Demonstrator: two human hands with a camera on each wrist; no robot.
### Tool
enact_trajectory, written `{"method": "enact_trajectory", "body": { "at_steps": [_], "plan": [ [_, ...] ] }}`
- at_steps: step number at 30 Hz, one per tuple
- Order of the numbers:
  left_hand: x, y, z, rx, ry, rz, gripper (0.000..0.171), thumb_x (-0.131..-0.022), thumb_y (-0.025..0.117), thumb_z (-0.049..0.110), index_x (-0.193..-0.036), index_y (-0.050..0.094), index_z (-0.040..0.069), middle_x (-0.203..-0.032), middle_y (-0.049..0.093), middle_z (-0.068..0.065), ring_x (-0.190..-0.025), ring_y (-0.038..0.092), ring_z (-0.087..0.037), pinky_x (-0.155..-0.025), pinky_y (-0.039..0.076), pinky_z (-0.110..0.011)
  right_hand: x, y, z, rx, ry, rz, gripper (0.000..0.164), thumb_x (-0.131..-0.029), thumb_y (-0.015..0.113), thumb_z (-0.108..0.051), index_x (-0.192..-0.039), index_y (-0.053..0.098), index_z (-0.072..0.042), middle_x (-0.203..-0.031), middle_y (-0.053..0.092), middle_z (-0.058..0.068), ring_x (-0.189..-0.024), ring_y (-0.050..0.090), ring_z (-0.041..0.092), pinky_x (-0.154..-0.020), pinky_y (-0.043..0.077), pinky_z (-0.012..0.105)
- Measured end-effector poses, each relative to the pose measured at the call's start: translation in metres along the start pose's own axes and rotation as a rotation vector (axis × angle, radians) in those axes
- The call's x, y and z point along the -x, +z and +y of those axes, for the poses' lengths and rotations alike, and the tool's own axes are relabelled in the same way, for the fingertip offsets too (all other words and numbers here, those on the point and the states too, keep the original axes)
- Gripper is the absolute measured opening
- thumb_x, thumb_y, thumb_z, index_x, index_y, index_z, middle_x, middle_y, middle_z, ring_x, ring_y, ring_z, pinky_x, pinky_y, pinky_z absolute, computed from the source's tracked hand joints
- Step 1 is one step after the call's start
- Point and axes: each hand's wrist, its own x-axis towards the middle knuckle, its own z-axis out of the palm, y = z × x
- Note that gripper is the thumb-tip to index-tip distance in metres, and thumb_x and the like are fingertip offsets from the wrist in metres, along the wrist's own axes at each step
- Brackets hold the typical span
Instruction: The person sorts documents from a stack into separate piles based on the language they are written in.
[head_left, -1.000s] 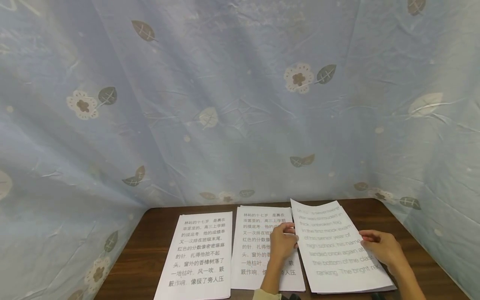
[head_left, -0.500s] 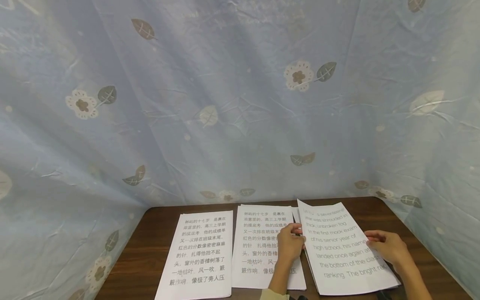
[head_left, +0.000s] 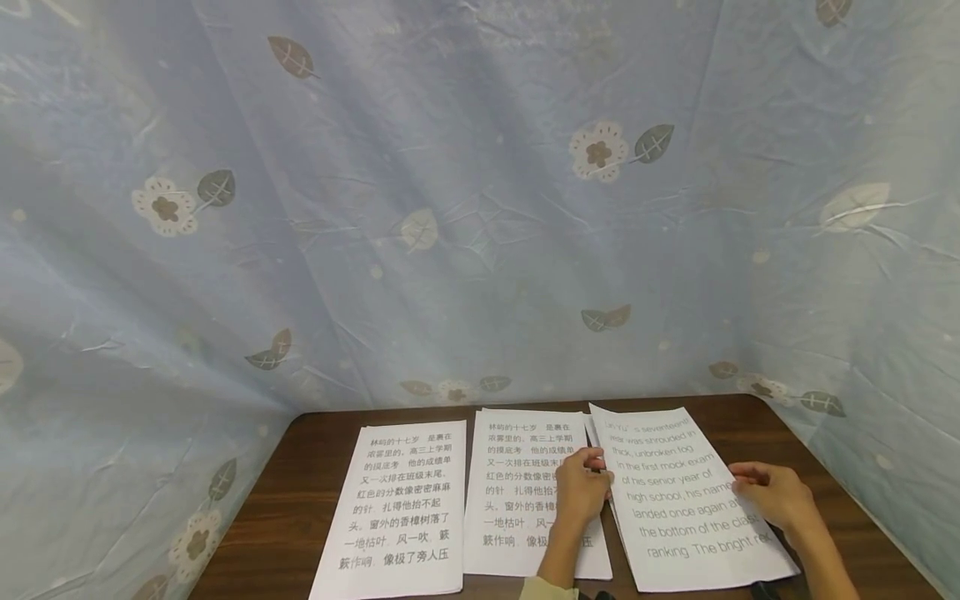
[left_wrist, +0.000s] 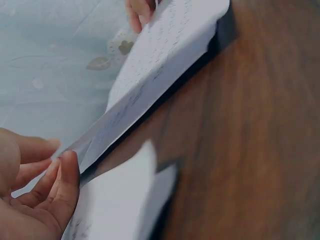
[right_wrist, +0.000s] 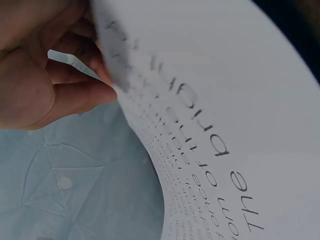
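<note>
A white sheet of paper printed in English (head_left: 667,500) lies at the right of the table over more paper, its upper left corner curling up. My left hand (head_left: 579,492) pinches its left edge, partly over the middle stack of paper. In the left wrist view, thumb and fingers of that hand (left_wrist: 42,187) meet at the sheet's raised edge. My right hand (head_left: 774,493) pinches the opposite edge. The right wrist view shows thumb and fingers (right_wrist: 92,92) closed on the bowed sheet (right_wrist: 235,75).
To the left of the English sheet is a paper stack printed in Chinese (head_left: 517,500), partly behind my left hand. Another Chinese-printed stack (head_left: 405,508) lies farther left. The dark wooden table (head_left: 273,483) backs onto a blue patterned curtain (head_left: 480,250).
Both hands have shifted slightly right with the English sheet, mostly in the first half second. Its upper left corner has since dipped a little. The two Chinese stacks stay in place.
</note>
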Motion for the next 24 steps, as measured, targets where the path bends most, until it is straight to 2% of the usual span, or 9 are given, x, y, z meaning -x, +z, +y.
{"method": "enact_trajectory", "body": {
  "at_steps": [2,4,6,8,10,13,16,24],
  "plan": [
    [-0.001,-0.006,0.000,-0.014,-0.002,-0.001,0.036,-0.090,0.078,0.000,-0.126,0.075,0.000,-0.101,0.073,-0.004,-0.061,0.067,-0.007,-0.054,0.055,-0.016,0.000,0.000,-0.001,0.054,-0.013,0.011,0.039,-0.102,0.065,-0.017,-0.131,0.068,0.009,-0.114,0.076,0.028,-0.096,0.071,0.043,-0.082,0.053,0.053],
    [-0.003,-0.013,0.001,-0.032,-0.001,0.005,0.036,-0.092,0.079,0.006,-0.128,0.074,0.000,-0.102,0.073,-0.002,-0.066,0.070,-0.009,-0.055,0.056,-0.017,-0.001,-0.001,-0.003,0.106,-0.033,0.030,0.040,-0.104,0.064,-0.021,-0.130,0.068,0.008,-0.120,0.074,0.032,-0.109,0.066,0.056,-0.087,0.049,0.062],
    [-0.005,-0.021,0.002,-0.046,0.000,0.016,0.037,-0.094,0.080,0.010,-0.129,0.074,0.001,-0.104,0.073,-0.001,-0.070,0.072,-0.012,-0.057,0.058,-0.018,-0.001,-0.001,-0.007,0.126,-0.037,0.038,0.042,-0.105,0.064,-0.025,-0.131,0.068,0.007,-0.124,0.072,0.033,-0.116,0.063,0.058,-0.089,0.049,0.065],
    [-0.008,-0.030,0.002,-0.062,0.000,0.028,0.038,-0.094,0.081,0.013,-0.129,0.074,0.001,-0.103,0.073,-0.001,-0.073,0.074,-0.013,-0.058,0.058,-0.018,-0.001,0.000,-0.013,0.124,-0.047,0.033,0.044,-0.105,0.064,-0.028,-0.132,0.068,0.007,-0.122,0.074,0.031,-0.108,0.069,0.051,-0.084,0.052,0.057],
    [-0.009,-0.040,0.002,-0.066,0.000,0.033,0.038,-0.094,0.081,0.014,-0.129,0.074,0.001,-0.103,0.073,-0.001,-0.077,0.075,-0.015,-0.059,0.059,-0.019,-0.001,0.002,-0.020,0.106,-0.053,0.025,0.046,-0.105,0.065,-0.029,-0.133,0.067,0.007,-0.117,0.076,0.027,-0.097,0.074,0.037,-0.079,0.054,0.045],
    [-0.011,-0.055,0.003,-0.075,0.008,0.029,0.039,-0.095,0.080,0.016,-0.130,0.073,0.000,-0.103,0.073,-0.002,-0.077,0.076,-0.019,-0.059,0.060,-0.020,0.001,0.007,-0.031,0.061,-0.075,0.006,0.047,-0.105,0.066,-0.028,-0.134,0.067,0.009,-0.110,0.078,0.022,-0.085,0.072,0.018,-0.069,0.054,0.028],
    [-0.012,-0.072,0.004,-0.093,0.018,0.026,0.040,-0.096,0.079,0.017,-0.131,0.072,-0.001,-0.104,0.074,-0.003,-0.077,0.077,-0.021,-0.059,0.061,-0.022,0.004,0.014,-0.043,0.016,-0.094,-0.010,0.046,-0.105,0.066,-0.025,-0.135,0.065,0.010,-0.109,0.078,0.021,-0.084,0.073,0.016,-0.065,0.058,0.023],
    [-0.012,-0.118,0.002,-0.174,0.016,0.029,0.042,-0.096,0.078,0.019,-0.133,0.071,-0.001,-0.108,0.076,-0.007,-0.079,0.076,-0.019,-0.061,0.060,-0.022,0.009,0.042,-0.069,-0.064,-0.092,-0.119,0.048,-0.106,0.066,-0.024,-0.138,0.062,0.012,-0.113,0.075,0.022,-0.091,0.075,0.023,-0.070,0.063,0.028]
  ]
}}
